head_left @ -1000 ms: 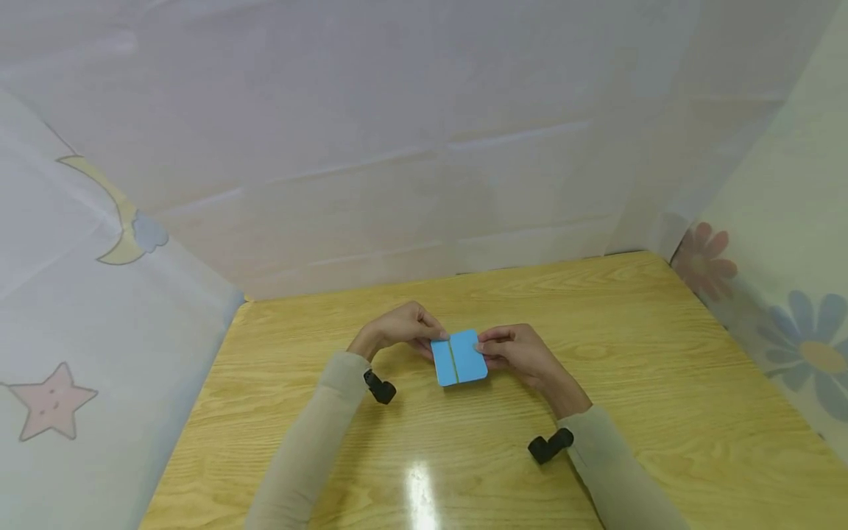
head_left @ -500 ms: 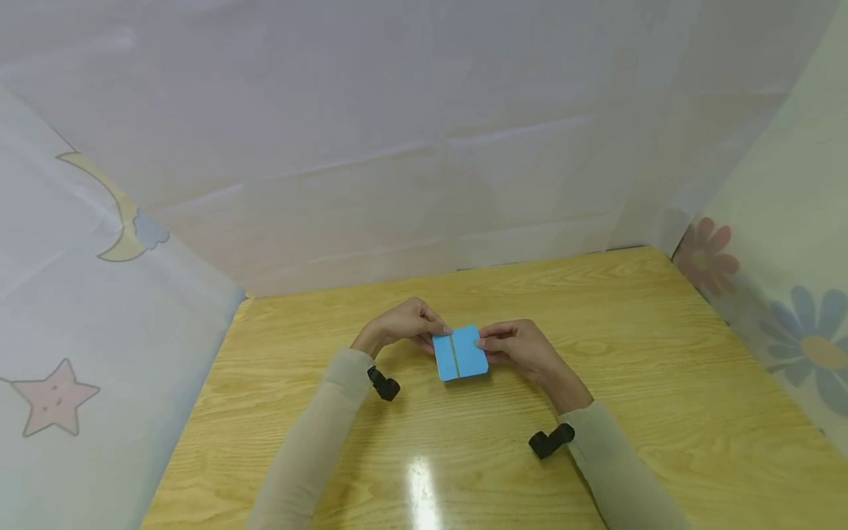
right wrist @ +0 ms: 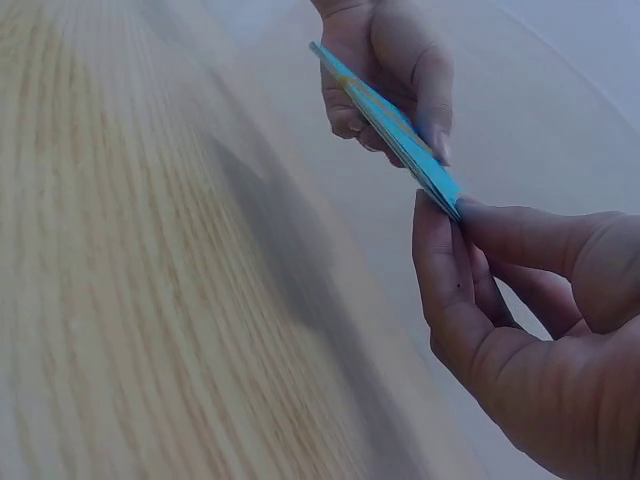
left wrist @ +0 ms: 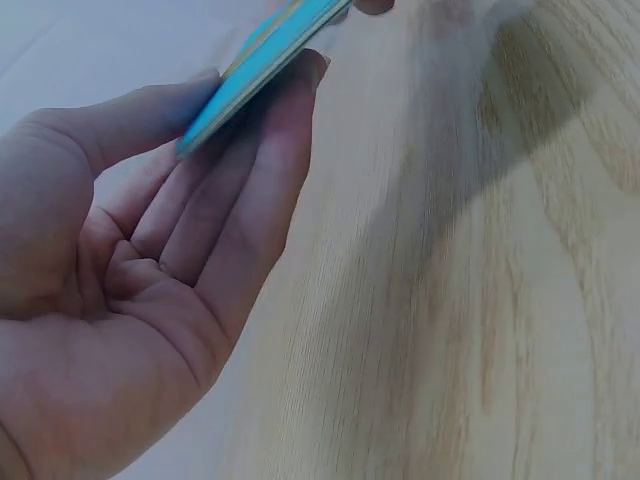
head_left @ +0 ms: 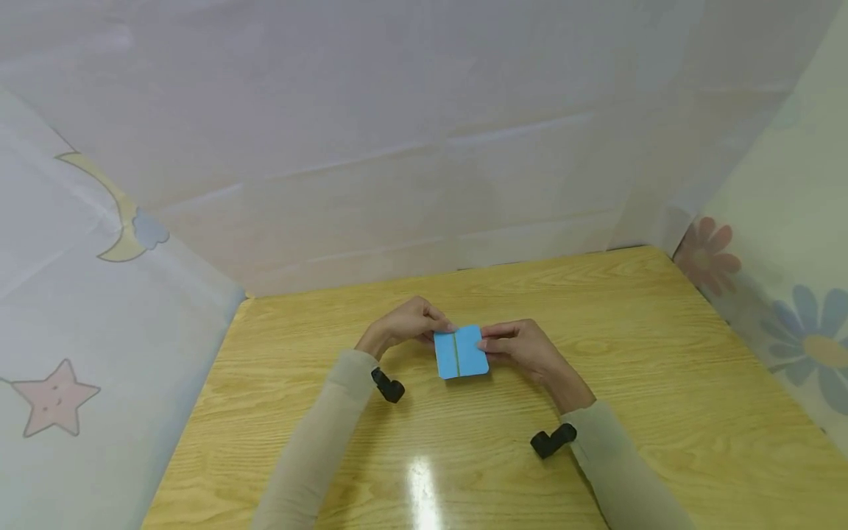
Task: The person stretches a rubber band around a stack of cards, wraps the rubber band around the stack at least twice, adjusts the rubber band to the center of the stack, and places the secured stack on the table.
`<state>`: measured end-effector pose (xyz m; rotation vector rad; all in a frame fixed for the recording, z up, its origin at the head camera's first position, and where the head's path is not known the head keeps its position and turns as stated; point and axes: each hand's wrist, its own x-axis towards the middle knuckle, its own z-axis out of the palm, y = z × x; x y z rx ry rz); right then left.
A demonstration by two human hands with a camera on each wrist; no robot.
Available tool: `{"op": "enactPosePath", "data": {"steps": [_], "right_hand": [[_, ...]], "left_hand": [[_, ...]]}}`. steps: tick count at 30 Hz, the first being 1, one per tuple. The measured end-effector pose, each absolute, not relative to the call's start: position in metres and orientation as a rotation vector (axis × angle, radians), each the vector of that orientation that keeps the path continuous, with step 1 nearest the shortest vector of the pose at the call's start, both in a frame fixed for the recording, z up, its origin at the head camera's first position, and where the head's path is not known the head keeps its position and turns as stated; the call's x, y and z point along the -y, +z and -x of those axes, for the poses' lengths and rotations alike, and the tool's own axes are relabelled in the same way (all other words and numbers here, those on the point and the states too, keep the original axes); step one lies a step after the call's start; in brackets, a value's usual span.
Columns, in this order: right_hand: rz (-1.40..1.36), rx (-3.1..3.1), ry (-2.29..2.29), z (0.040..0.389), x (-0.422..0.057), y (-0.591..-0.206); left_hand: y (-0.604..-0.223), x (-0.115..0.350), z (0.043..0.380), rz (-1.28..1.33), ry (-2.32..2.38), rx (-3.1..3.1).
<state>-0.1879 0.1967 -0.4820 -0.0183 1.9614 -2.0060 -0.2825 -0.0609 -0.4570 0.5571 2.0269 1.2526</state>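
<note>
A thin stack of blue square cards (head_left: pixel 472 355) with rounded corners is held above the table, with a narrow yellowish rubber band (head_left: pixel 456 356) running across it left of the middle. My left hand (head_left: pixel 405 324) pinches its far left part, thumb on top near the band and fingers underneath. On the right edge, my right hand (head_left: pixel 528 349) grips the stack between thumb and fingers. Seen edge-on in the right wrist view, the cards (right wrist: pixel 395 135) lie tilted between both hands, and their several layers show. The left wrist view shows the left fingers (left wrist: pixel 215 215) extended below the cards.
The wood-grain table (head_left: pixel 278 442) reaches under both arms, and a bright reflection lies near its front. Pale cloth walls (head_left: pixel 371 184) enclose it at the back and sides. Each wrist carries a small black camera.
The left hand and its thumb have moved slightly right along the stack's far edge. The band now looks a little straighter across the cards. The right hand keeps its grip.
</note>
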Motion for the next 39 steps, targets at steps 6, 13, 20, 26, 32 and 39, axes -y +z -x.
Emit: {"op": "enactPosePath", "data": {"steps": [6,13,20,26,32,39], "right_hand": [[0.021,-1.971,-1.981,0.189,-0.192,-0.486],[-0.064,-1.950,-2.016,0.188,-0.193,-0.482],[-0.078,-1.924,-2.042,0.189,-0.196,-0.481],[-0.081,-1.918,-2.056,0.189,-0.197,-0.482],[-0.092,-1.899,-2.115,0.190,-0.202,-0.482],[-0.132,-1.897,-2.155,0.191,-0.203,-0.481]], "left_hand": [[-0.457,0.055,0.280,-0.609,1.232,-2.053],[-0.461,0.056,0.281,-0.569,1.273,-2.049],[-0.464,0.066,0.283,-0.519,1.351,-1.995],[-0.466,0.072,0.280,-0.495,1.406,-1.947],[-0.481,0.076,0.262,-0.346,1.592,-1.846],[-0.497,0.068,0.227,-0.012,1.891,-1.580]]}}
